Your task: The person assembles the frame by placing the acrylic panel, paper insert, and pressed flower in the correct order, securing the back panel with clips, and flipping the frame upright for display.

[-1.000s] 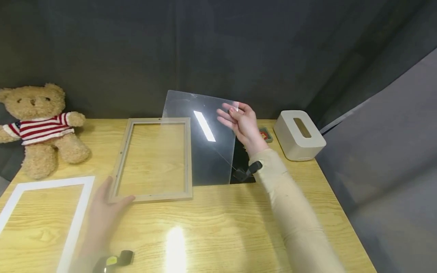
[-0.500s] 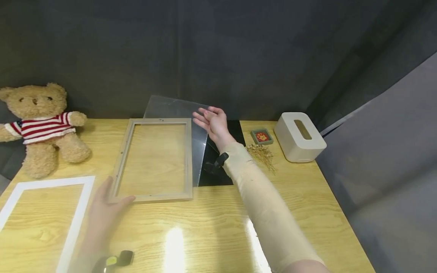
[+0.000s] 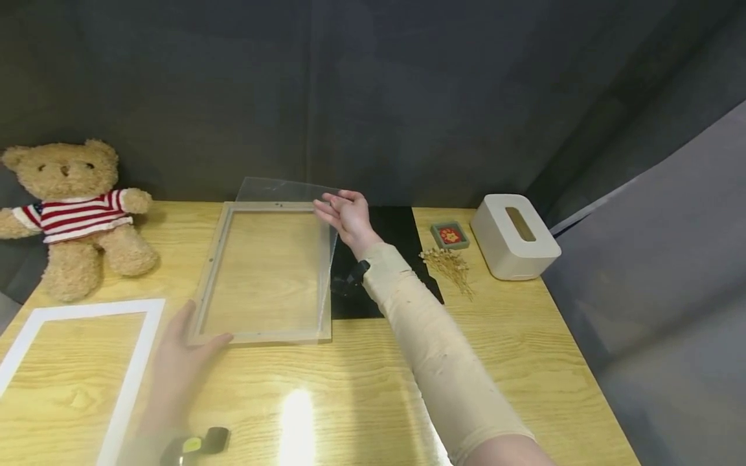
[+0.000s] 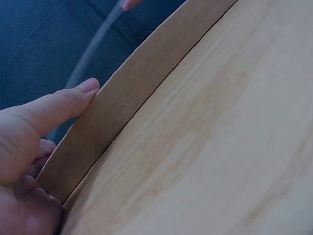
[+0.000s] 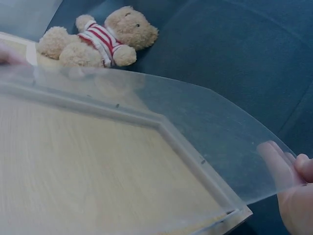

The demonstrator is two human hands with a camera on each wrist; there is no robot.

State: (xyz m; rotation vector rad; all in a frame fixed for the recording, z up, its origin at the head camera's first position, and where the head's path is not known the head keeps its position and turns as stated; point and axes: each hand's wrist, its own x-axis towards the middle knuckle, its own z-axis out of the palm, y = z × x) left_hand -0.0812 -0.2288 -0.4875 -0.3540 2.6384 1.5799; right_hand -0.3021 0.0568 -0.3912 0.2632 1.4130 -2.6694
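Note:
A pale wooden picture frame (image 3: 208, 272) lies on the table with its opening towards me. My left hand (image 3: 175, 362) holds its near left corner, thumb along the front side; in the left wrist view that thumb presses the frame's edge (image 4: 122, 93). Over the frame hangs a clear plastic sheet (image 3: 280, 189), tilted, its far end rising past the frame. My right hand (image 3: 345, 220) pinches the sheet's far right corner between thumb and fingers. In the right wrist view, the frame shows through the sheet (image 5: 210, 122).
A black board (image 3: 396, 230) lies right of the frame, partly beneath my right arm. Beyond it are dried flowers (image 3: 449, 264), a small red-and-green box (image 3: 449, 235) and a white tissue box (image 3: 515, 236). At left are a white mat border (image 3: 96, 312) and a teddy bear (image 3: 76, 226).
My right hand has carried the clear sheet leftward and lower, from over the black board to over the frame. My left hand stays on the frame's corner.

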